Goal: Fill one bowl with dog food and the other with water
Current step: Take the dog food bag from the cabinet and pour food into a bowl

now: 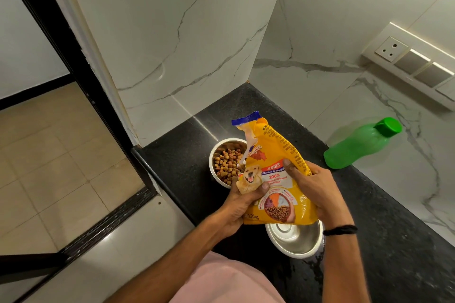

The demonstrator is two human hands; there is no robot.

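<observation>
Pink clothing [221, 283] edged the bottom; beyond, left hand [242, 202] and right hand [317, 188] gripped the food bag [273, 179] over the empty bowl [293, 241]. Kibble [226, 165] already filled the far bowl [212, 157]; a slack bag top could spill more onto the surface [187, 155].

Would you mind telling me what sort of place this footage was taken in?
Probably a home kitchen corner: a black stone counter, marble-look wall tiles carrying a socket-and-switch panel, and a tiled floor past the door frame.
</observation>
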